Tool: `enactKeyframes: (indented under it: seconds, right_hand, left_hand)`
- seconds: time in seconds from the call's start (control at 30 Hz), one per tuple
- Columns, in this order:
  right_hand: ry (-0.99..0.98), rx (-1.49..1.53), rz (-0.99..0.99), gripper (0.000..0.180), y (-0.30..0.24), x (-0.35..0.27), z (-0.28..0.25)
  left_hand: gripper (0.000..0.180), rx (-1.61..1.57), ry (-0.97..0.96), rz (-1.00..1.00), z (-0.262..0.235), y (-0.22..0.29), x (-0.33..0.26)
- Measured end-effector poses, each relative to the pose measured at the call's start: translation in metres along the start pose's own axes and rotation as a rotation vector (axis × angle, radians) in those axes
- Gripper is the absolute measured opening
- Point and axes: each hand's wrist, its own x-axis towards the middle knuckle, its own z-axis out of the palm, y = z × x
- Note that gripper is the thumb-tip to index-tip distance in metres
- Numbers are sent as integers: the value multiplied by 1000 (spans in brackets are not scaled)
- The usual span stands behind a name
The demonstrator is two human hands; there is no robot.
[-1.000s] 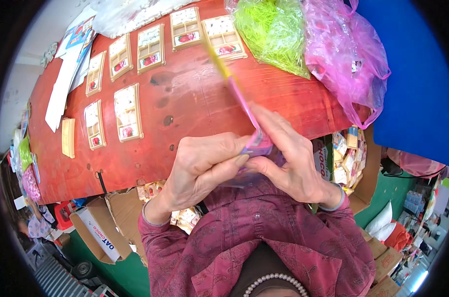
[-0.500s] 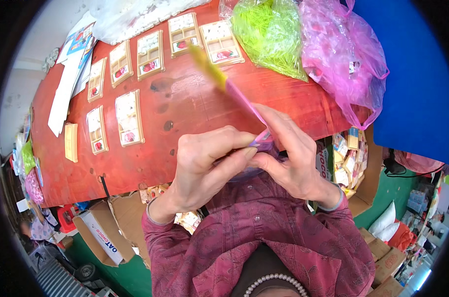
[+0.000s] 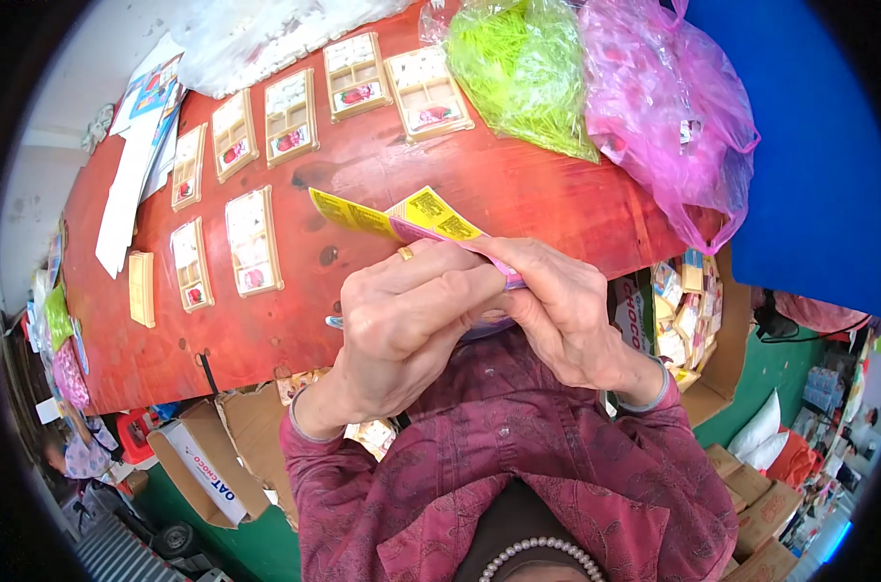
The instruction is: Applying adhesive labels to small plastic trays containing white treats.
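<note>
A yellow and pink printed card (image 3: pixel 429 215), folded into panels, stands up between my hands above the near table edge. My left hand (image 3: pixel 397 315) pinches it with thumb and curled fingers. From the other side my right hand (image 3: pixel 565 306) grips its pink lower end, thumb pressed against the fingers. The fingers hide the card's lower part. Beyond them, several cream compartment trays (image 3: pixel 413 97) lie on the red table, with white pieces and small red-and-pink pictured packets in some compartments. A plain cream tray (image 3: pixel 142 291) lies at the left.
The red table (image 3: pixel 518 194) also bears a clear bag of green shreds (image 3: pixel 518 78), a pink plastic bag (image 3: pixel 668 116), white pieces in clear plastic (image 3: pixel 266 44) and paper sheets (image 3: pixel 135 184). Cardboard boxes (image 3: pixel 727 359) with small packets stand below the near edge.
The card, raised edge-on and blurred before, has tilted and spread so its yellow panels show. My left hand has shifted slightly, its fingers now over the card's lower part.
</note>
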Motion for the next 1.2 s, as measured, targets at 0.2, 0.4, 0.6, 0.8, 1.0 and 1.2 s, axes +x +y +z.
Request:
enactKeyframes:
  seconds: [0.2,0.4,0.6,0.8,1.0,1.2]
  right_hand:
    - [26,-4,18,33,0,4,1]
    - [-37,30,94,21,8,-1,-1]
    - [26,174,299,19,1,6,-15]
    - [192,233,435,33,30,6,-14]
    - [270,273,491,38,50,7,-10]
    - [268,224,500,39,58,4,-7]
  left_hand:
    - [18,105,79,31,10,-3,-1]
    - [32,566,218,159,4,-9,1]
    - [47,225,-52,-116,-7,-22,-13]
    - [51,-117,-271,-339,-10,-31,-23]
    - [52,-310,-289,-368,6,-37,-28]
    - [34,-635,-237,-654,9,-36,-30]
